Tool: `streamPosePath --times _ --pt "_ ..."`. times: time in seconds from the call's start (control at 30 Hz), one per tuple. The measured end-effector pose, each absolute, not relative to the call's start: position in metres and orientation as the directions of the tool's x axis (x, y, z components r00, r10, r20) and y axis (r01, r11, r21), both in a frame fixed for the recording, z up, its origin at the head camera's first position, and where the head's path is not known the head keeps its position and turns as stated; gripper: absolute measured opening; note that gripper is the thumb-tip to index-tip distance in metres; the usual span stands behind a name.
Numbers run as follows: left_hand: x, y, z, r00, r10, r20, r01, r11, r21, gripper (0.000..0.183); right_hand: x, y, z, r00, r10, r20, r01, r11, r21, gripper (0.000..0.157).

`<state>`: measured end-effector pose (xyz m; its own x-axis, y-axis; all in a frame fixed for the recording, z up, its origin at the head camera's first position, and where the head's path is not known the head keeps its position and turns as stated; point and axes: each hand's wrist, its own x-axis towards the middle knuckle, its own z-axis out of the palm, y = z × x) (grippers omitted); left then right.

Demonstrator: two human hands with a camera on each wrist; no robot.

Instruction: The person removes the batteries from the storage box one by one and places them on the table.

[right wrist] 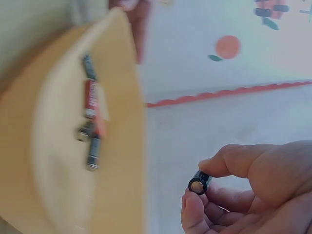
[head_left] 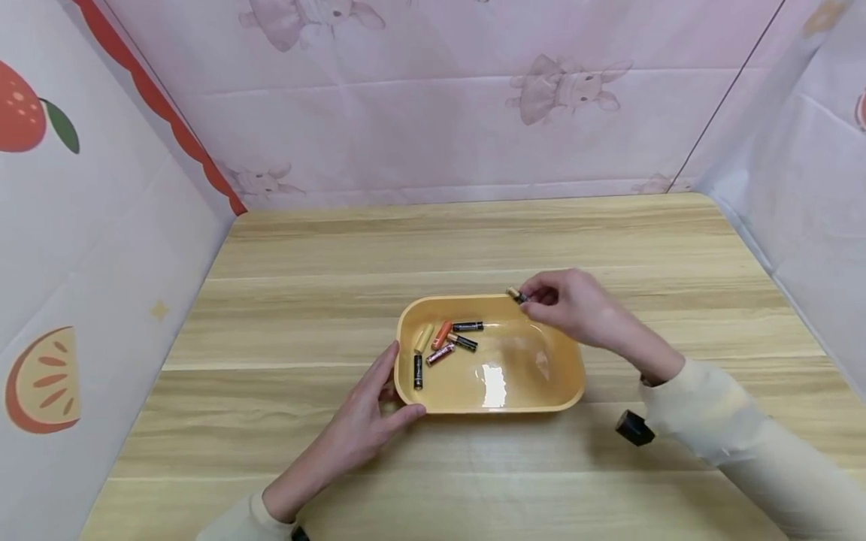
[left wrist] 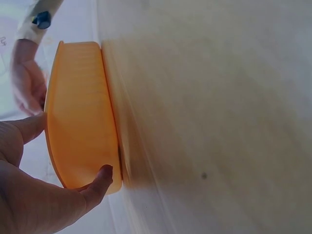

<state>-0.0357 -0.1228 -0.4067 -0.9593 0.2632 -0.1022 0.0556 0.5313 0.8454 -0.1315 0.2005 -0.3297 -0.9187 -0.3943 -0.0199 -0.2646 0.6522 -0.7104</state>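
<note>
A yellow plastic basin [head_left: 528, 376] stands on the table. My left hand [head_left: 361, 421] holds its left end, thumb at the near rim and fingers round the side; the left wrist view shows the basin's outer wall [left wrist: 80, 112] between them. Above the far right rim, my right hand [head_left: 575, 308] pinches a black-and-gold battery [right wrist: 198, 185] between thumb and fingers. Inside the basin, toward the left, lie several batteries: black ones [head_left: 468, 327], a black-and-gold one [head_left: 464, 343], an orange one [head_left: 442, 335], a pale yellow one [head_left: 424, 338] and a dark red one [head_left: 440, 355].
The wood-grain table [head_left: 304, 300] extends around the basin. A pink printed sheet [head_left: 440, 128] hangs behind it, with white printed sheets at the left [head_left: 122, 248] and right [head_left: 798, 188]. A small black device [head_left: 634, 427] sits at the right sleeve.
</note>
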Motion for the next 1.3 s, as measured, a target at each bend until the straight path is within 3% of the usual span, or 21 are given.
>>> streamPosePath --times 0.3,0.53,0.8,1.03,1.3 --pt "-0.037 -0.123 -0.408 -0.958 0.265 -0.109 0.055 0.542 0.839 0.101 -0.132 0.239 -0.280 -0.966 -0.259 0.025 -0.194 0.653 -0.732 0.025" --pt "-0.036 -0.125 -0.406 -0.958 0.266 -0.107 0.062 0.557 0.828 0.101 -0.135 0.268 -0.265 -0.991 -0.129 0.033 -0.108 0.635 -0.765 0.032" --pt "-0.035 -0.124 -0.406 -0.958 0.263 -0.114 0.056 0.560 0.826 0.101 -0.143 0.294 -0.280 -0.997 -0.075 0.015 -0.051 0.498 -0.866 0.007" --pt "-0.035 -0.124 -0.408 -0.959 0.263 -0.109 0.060 0.561 0.825 0.101 -0.153 0.308 -0.303 -0.994 -0.072 -0.076 0.039 0.419 -0.907 0.005" --pt "-0.036 -0.123 -0.408 -0.959 0.257 -0.116 0.053 0.567 0.822 0.102 -0.161 0.310 -0.330 -0.986 -0.078 -0.150 0.097 0.462 -0.882 0.038"
